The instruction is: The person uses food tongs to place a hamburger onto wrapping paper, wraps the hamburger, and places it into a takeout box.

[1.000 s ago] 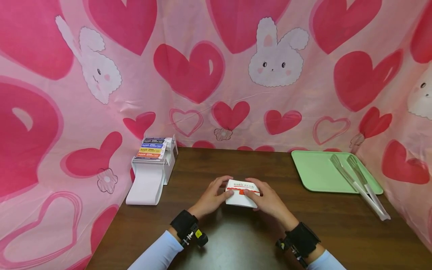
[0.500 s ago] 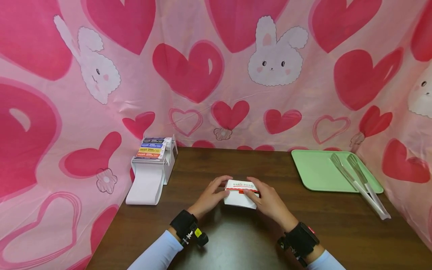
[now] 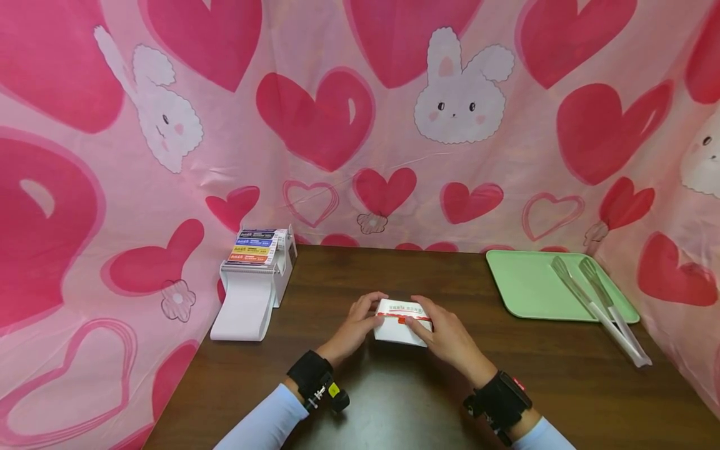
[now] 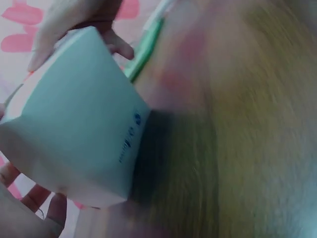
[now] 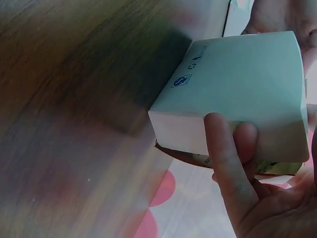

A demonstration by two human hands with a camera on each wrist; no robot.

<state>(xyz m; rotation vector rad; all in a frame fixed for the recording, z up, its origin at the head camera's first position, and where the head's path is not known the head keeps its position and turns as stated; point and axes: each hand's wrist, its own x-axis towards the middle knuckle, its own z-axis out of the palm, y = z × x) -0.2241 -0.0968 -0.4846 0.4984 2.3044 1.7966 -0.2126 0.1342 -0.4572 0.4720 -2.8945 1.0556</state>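
Note:
A small white paper food box (image 3: 398,335) with a red wavy line, a red tab and printed writing on its lid sits between my two hands over the middle of the table. My left hand (image 3: 350,330) holds its left side, thumb at the lid's edge. On the other side my right hand (image 3: 450,334) grips it, with the thumb lying on the front near the red tab. Small dark print shows low on the front wall (image 5: 233,82) in the right wrist view. In that view a gap runs along the box's side, with a bit of yellow-green showing in it.
A label dispenser (image 3: 255,275) with a hanging white paper strip stands at the back left of the brown wooden table (image 3: 360,275). At the back right lies a green tray (image 3: 525,290) with metal tongs (image 3: 604,315) across it. A pink heart-patterned cloth (image 3: 388,144) encloses the table.
My left thumb has slid slightly left, off the middle of the box's front toward its corner. The box has shifted very slightly left; both hands still hold it.

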